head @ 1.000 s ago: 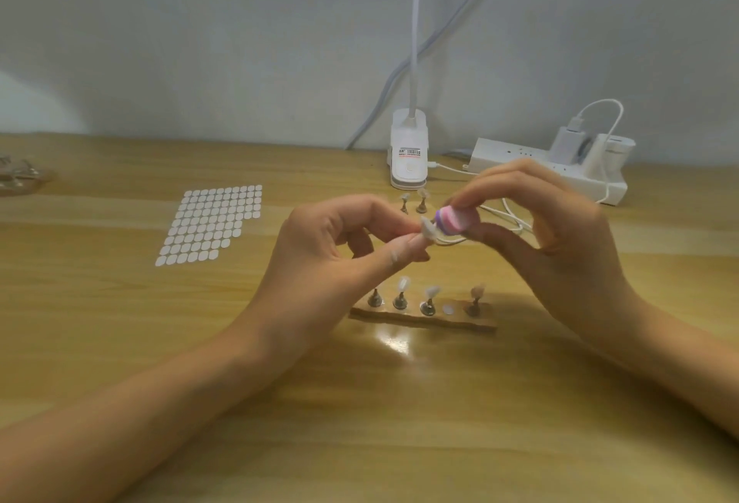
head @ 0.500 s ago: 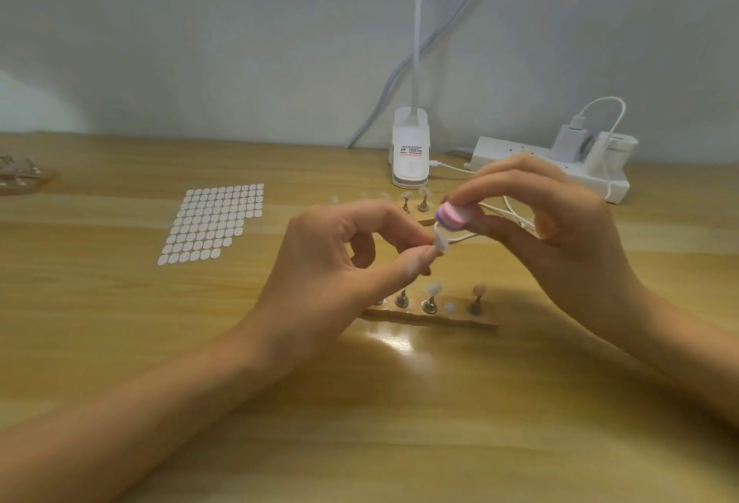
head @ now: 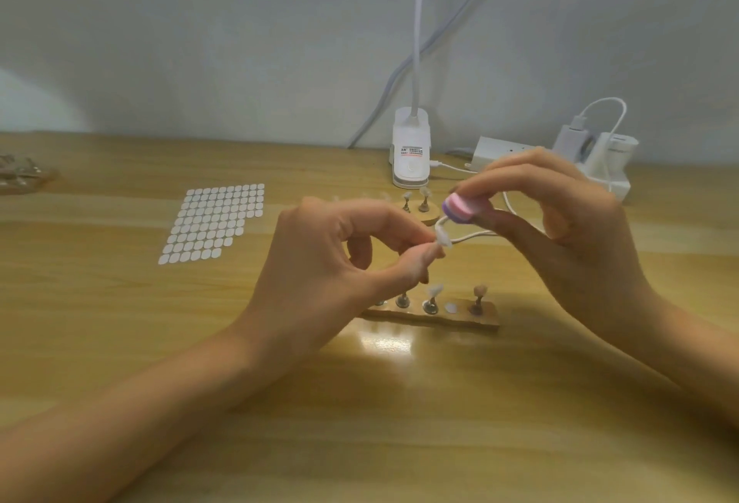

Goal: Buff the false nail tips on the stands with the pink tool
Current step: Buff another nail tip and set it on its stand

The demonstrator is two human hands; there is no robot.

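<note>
Glossy wood table (head: 120,342); white plastic power strip (head: 500,148).

Open run at 6 o'clock over bare table (head: 360,442), up to the wooden strip of stands (head: 432,316). Overhead approach closed: left hand (head: 332,262) pinching a nail tip (head: 444,239), right hand (head: 560,230) gripping the pink tool (head: 460,209). At 12 o'clock, second stand base (head: 424,218), loose cable (head: 476,236), lamp base (head: 411,158). At 1 o'clock, power strip (head: 496,148). At 10 o'clock, sticker sheet (head: 212,222) lying flat on the surface.
</note>
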